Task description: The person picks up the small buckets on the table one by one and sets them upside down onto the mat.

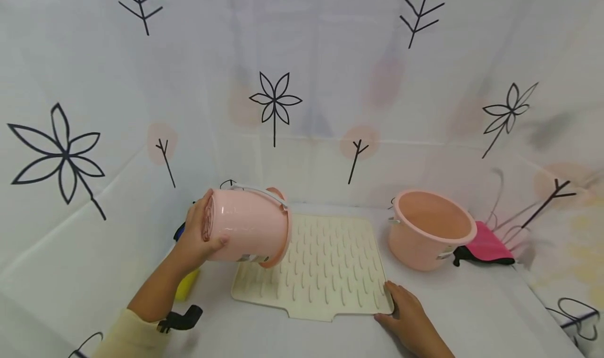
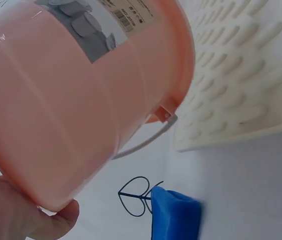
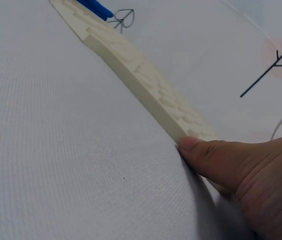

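My left hand (image 1: 198, 237) grips the base end of a pink bucket (image 1: 250, 224), which lies tipped on its side in the air with its mouth to the right. The bucket's pale handle (image 1: 259, 191) lies along its upper side, and a printed label (image 2: 101, 25) shows in the left wrist view. Below and to the right is a cream ridged draining board (image 1: 330, 263) with a spout on its near edge. My right hand (image 1: 406, 316) holds the board's near right corner, thumb (image 3: 205, 155) at the near edge and fingers along the right side.
Another pink bucket (image 1: 424, 248) stands upright at the right, with a pink and black item (image 1: 486, 245) behind it. On the left side are a yellow item (image 1: 187, 286) and a blue block-like item (image 2: 175, 215). Patterned white fabric (image 1: 311, 43) hangs behind.
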`<action>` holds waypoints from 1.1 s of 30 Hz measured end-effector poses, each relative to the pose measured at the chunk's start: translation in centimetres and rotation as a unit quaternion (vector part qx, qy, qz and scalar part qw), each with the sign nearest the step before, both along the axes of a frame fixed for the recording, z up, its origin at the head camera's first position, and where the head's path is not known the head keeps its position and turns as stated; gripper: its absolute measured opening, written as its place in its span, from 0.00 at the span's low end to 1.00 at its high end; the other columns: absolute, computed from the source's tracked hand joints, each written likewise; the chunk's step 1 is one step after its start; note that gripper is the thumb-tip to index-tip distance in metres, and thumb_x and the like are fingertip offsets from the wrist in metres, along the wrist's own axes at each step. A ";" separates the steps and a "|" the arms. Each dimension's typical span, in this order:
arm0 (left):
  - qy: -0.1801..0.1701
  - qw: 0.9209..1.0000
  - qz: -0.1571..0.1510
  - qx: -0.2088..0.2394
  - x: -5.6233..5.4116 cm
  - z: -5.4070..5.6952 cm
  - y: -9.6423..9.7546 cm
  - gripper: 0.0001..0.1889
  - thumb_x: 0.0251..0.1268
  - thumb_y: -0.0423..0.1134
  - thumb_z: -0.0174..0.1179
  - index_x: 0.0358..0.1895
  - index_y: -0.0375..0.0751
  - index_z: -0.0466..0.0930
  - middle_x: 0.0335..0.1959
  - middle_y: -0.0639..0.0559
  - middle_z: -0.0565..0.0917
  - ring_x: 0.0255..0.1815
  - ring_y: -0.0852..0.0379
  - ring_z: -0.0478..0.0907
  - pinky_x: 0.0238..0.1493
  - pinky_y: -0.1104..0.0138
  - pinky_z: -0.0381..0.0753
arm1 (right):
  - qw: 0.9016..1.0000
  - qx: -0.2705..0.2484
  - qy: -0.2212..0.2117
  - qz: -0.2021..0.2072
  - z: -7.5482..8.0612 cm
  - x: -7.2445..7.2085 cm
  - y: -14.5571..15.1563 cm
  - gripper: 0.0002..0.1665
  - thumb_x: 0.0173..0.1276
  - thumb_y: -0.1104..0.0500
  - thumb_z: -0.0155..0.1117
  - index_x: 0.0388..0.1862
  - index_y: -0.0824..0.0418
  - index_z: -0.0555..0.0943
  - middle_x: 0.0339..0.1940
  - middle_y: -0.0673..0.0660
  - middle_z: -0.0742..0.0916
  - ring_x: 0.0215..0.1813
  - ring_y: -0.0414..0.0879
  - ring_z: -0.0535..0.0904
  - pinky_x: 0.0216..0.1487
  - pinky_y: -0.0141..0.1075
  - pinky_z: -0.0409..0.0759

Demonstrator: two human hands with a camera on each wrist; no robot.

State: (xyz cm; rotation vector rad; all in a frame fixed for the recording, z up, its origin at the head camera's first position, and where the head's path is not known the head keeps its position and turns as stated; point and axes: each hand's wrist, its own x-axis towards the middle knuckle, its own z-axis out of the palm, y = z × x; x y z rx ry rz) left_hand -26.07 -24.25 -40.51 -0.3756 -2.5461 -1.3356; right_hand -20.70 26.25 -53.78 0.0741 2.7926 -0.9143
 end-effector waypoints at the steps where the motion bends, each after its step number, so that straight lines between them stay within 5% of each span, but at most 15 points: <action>1: 0.001 1.000 0.003 -0.012 -0.1 0.1 0.0 0.58 0.58 0.51 0.70 0.86 0.69 0.38 0.82 0.37 0.47 0.71 0.32 0.60 0.57 0.35 0.80 | 1.000 -0.001 -0.003 -0.002 0.0 0.0 0.0 0.66 0.57 0.36 0.80 0.83 0.67 0.60 0.84 0.68 0.64 0.83 0.73 0.52 0.78 0.69 0.52; 8: -0.014 0.994 0.032 -0.102 -1.0 0.2 0.4 0.59 0.53 0.52 0.73 0.86 0.66 0.44 0.84 0.36 0.45 0.78 0.25 0.49 0.58 0.26 0.75 | 1.000 -0.001 -0.008 -0.003 -0.1 -0.1 -0.1 0.66 0.57 0.36 0.80 0.83 0.67 0.60 0.84 0.67 0.64 0.84 0.72 0.51 0.78 0.69 0.50; 16: -0.037 0.981 0.070 -0.179 -1.9 -0.5 3.3 0.62 0.47 0.64 0.75 0.85 0.70 0.46 0.86 0.43 0.44 0.80 0.24 0.45 0.57 0.17 0.64 | 1.000 0.001 -0.018 -0.004 -0.1 0.0 0.0 0.66 0.57 0.35 0.79 0.83 0.66 0.60 0.84 0.66 0.65 0.84 0.72 0.51 0.78 0.69 0.51; 20: -0.059 0.973 0.074 -0.212 -1.9 0.0 5.3 0.63 0.45 0.68 0.75 0.84 0.77 0.43 0.87 0.44 0.38 0.81 0.25 0.42 0.58 0.18 0.63 | 1.000 0.002 -0.013 0.001 -0.1 -0.1 0.1 0.67 0.57 0.33 0.78 0.83 0.66 0.60 0.84 0.67 0.64 0.84 0.72 0.50 0.78 0.69 0.50; 33: -0.052 0.951 0.094 -0.291 -1.6 0.8 10.0 0.63 0.44 0.74 0.72 0.85 0.77 0.44 0.87 0.41 0.39 0.81 0.23 0.43 0.60 0.23 0.64 | 0.999 0.012 -0.040 -0.001 0.2 -0.4 -0.1 0.66 0.57 0.33 0.78 0.82 0.67 0.62 0.84 0.67 0.64 0.84 0.73 0.50 0.77 0.70 0.52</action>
